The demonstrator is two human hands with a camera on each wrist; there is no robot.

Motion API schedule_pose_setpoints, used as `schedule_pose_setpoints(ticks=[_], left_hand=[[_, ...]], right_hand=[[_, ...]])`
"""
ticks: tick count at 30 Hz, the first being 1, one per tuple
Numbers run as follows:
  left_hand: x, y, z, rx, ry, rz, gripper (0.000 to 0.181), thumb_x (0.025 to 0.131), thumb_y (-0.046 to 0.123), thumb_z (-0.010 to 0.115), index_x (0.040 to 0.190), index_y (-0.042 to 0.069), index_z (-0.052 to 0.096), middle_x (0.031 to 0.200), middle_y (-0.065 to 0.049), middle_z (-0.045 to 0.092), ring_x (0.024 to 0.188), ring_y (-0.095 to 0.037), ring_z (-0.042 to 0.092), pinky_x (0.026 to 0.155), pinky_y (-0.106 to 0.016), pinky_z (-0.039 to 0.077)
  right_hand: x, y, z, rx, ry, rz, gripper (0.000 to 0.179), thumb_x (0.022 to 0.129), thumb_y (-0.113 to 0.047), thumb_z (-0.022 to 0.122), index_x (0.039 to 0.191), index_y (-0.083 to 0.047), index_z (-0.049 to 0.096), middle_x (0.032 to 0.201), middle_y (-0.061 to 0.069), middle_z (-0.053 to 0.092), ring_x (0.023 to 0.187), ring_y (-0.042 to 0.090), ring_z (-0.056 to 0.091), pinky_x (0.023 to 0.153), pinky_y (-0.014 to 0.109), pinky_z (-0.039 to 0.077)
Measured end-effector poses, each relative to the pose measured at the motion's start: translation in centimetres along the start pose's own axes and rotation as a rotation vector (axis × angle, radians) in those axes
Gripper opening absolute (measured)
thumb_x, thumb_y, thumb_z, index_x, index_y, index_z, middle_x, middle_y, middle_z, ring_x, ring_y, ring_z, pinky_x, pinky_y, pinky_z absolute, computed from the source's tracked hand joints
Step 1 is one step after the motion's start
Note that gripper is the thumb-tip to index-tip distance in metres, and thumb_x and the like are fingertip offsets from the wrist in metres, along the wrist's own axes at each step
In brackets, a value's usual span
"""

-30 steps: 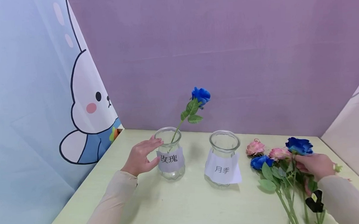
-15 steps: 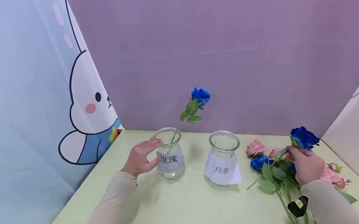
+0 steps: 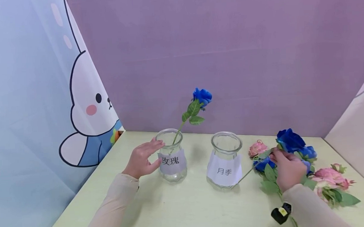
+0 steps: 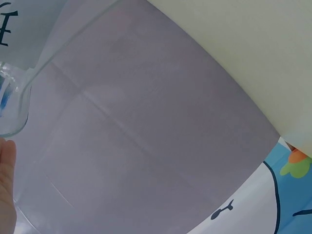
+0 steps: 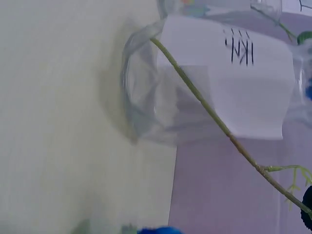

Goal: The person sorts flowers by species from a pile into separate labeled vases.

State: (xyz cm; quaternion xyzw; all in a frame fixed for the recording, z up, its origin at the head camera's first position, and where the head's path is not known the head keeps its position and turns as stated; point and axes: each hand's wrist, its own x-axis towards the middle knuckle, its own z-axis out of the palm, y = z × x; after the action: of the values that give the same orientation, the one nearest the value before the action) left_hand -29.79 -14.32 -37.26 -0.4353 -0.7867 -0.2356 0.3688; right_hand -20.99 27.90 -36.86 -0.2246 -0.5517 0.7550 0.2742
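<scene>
My left hand is at the left glass vase, fingertips right at its rim and thumb by its paper label, fingers nearly straight. One blue rose leans to the right in that vase. In the left wrist view, fingertips show just beneath the glass. My right hand pinches another blue rose just below its bloom. The thin stem of that rose slants down to the left, overlapping the right glass vase in both the head and right wrist views.
Pink flowers and more blue roses lie in a pile around and under the right hand. The right vase has a loose paper label. A purple backdrop stands behind the pale table.
My right hand has lifted a blue rose from the pile and moved left with it, its stem swinging out towards the right vase. The left hand has stayed in place.
</scene>
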Motion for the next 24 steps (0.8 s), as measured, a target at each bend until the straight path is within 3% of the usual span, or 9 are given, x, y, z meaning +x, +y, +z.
schedule_pose_setpoints(ticks=[5,9,14,19,24], left_hand=[[0.0,0.0,0.0,-0.001,0.012,0.006,0.044,0.068,0.014,0.072,0.11,0.0,0.069,0.11,-0.016,0.069,0.103,-0.038,0.064,0.081,-0.051,0.056],[0.0,0.0,0.1,0.002,0.023,0.016,0.043,0.069,0.015,0.071,0.109,0.0,0.069,0.109,-0.017,0.069,0.102,-0.039,0.064,0.08,-0.051,0.056],[0.0,0.0,0.2,0.002,0.03,0.018,0.043,0.069,0.016,0.072,0.109,0.0,0.07,0.109,-0.017,0.069,0.102,-0.039,0.064,0.079,-0.051,0.056],[-0.1,-0.2,0.3,-0.009,0.048,0.031,0.04,0.074,0.02,0.069,0.108,-0.001,0.07,0.108,-0.018,0.069,0.102,-0.04,0.064,0.079,-0.052,0.056],[-0.2,-0.6,0.5,0.001,0.092,0.066,0.041,0.089,0.034,0.056,0.106,-0.001,0.07,0.105,-0.019,0.07,0.099,-0.041,0.065,0.072,-0.051,0.058]], right_hand=[[-1.2,1.0,1.2,-0.113,-0.046,-0.047,0.017,0.086,-0.024,0.071,0.09,-0.008,0.07,0.069,-0.007,0.068,0.066,0.005,0.067,0.066,0.013,0.055],[-2.0,1.8,2.2,-0.11,-0.065,-0.118,0.026,0.088,-0.024,0.07,0.094,0.002,0.067,0.066,-0.004,0.068,0.064,0.006,0.068,0.065,0.014,0.056],[-3.1,3.0,3.8,0.044,-0.025,-0.161,0.022,0.086,-0.014,0.071,0.091,0.007,0.068,0.065,0.0,0.068,0.06,0.007,0.066,0.064,0.019,0.058],[-2.2,6.1,4.8,0.208,-0.049,-0.238,0.016,0.084,-0.008,0.073,0.089,0.007,0.07,0.072,0.009,0.069,0.061,0.013,0.068,0.062,0.024,0.059],[-3.7,5.9,6.5,0.219,-0.058,-0.279,0.019,0.084,-0.007,0.072,0.089,0.011,0.07,0.072,0.012,0.069,0.062,0.016,0.069,0.063,0.025,0.06]])
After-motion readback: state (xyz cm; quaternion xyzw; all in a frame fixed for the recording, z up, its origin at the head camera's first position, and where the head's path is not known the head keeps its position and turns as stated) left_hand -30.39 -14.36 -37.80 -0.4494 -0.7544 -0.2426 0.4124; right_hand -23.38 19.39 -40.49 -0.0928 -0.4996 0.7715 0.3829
